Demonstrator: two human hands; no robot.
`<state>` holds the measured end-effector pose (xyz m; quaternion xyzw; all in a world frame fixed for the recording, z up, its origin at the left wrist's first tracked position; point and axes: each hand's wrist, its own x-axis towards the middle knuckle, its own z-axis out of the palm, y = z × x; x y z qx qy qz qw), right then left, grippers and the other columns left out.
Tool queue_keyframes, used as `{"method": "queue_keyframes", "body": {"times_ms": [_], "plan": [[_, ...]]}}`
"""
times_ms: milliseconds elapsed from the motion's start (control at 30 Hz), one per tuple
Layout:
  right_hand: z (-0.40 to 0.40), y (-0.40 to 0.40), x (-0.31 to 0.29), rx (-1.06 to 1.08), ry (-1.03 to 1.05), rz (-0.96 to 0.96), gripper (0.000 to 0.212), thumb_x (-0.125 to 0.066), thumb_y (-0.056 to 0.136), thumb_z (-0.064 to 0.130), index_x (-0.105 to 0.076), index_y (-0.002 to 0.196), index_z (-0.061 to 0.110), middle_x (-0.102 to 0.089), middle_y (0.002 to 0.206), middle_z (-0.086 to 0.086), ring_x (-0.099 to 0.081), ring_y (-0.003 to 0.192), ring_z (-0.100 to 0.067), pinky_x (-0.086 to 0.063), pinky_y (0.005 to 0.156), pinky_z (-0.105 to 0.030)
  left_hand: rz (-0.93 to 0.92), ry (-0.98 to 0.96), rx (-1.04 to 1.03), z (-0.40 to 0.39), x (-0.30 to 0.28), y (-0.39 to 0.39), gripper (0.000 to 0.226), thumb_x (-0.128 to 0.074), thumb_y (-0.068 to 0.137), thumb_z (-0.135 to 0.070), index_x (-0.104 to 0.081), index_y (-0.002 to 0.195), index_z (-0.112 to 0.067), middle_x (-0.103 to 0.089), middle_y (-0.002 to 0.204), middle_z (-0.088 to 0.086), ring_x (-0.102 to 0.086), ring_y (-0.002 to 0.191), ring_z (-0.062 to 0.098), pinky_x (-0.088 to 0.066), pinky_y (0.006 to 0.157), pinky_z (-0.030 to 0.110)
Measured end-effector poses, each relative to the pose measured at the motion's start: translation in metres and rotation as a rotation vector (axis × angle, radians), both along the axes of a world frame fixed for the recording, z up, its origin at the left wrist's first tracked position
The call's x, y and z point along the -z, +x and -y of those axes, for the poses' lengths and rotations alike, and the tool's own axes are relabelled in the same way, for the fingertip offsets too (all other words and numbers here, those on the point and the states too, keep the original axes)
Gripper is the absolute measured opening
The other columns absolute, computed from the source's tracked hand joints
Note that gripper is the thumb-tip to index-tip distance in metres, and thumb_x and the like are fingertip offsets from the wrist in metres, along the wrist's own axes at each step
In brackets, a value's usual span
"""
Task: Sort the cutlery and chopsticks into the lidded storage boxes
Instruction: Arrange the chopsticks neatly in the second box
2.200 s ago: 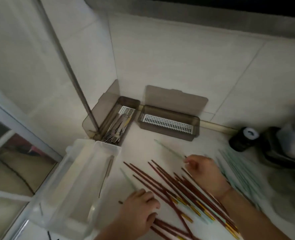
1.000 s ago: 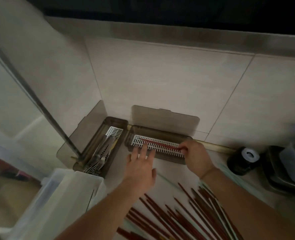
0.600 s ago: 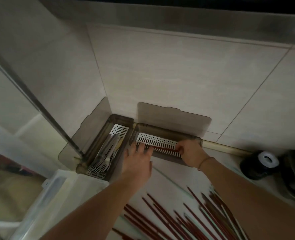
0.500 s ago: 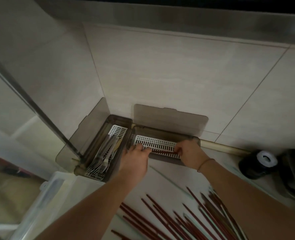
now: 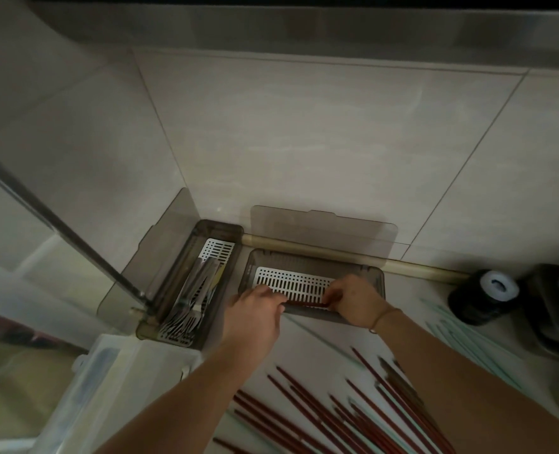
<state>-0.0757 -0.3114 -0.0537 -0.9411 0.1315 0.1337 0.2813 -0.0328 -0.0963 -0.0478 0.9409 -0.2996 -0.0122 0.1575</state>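
While red chopsticks (image 5: 304,303) lie at the near edge of the right box (image 5: 317,257), on its white grate, both hands pinch them: left hand (image 5: 255,314) grip at one end, right hand (image 5: 353,301) at the other. Best laid flat, parallel to the long wall, then released. More sticks (image 5: 337,411) wait on the worktop (image 5: 320,348); forks (image 5: 189,306) fill the left box.
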Motion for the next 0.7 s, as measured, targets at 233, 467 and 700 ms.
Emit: {"method": "queue_keyframes", "body": {"times_ms": [233,467,700], "plan": [[-0.019,-0.075,-0.006,-0.12,-0.273,0.632,0.012,-0.057,0.079,0.023,-0.065,0.086,0.03,-0.062,0.076,0.011,-0.055,0.065,-0.007,-0.043,0.057,-0.02,-0.054,-0.057,-0.059,-0.003,-0.003,0.003,0.018,-0.057,0.092,-0.036,-0.067,0.108,-0.035,-0.063,0.102,-0.015,-0.059,0.088,0.005,-0.042,0.071,0.023],[-0.049,-0.103,0.03,0.05,-0.373,0.323,0.011,-0.077,0.073,0.033,-0.072,0.083,0.031,-0.067,0.076,0.007,-0.064,0.051,-0.018,-0.049,0.04,-0.029,-0.111,-0.069,-0.067,-0.002,-0.005,0.007,0.018,-0.063,0.089,-0.035,-0.068,0.106,-0.034,-0.065,0.103,-0.014,-0.059,0.089,0.005,-0.045,0.071,0.021],[-0.057,-0.109,0.025,0.062,-0.421,0.321,0.005,-0.074,0.07,0.028,-0.069,0.071,0.03,-0.063,0.077,0.008,-0.062,0.067,-0.018,-0.046,0.038,-0.028,-0.15,-0.136,-0.062,-0.007,-0.006,0.01,0.018,-0.065,0.088,-0.022,-0.07,0.103,-0.029,-0.067,0.105,-0.009,-0.061,0.091,0.01,-0.048,0.076,0.024]]}}
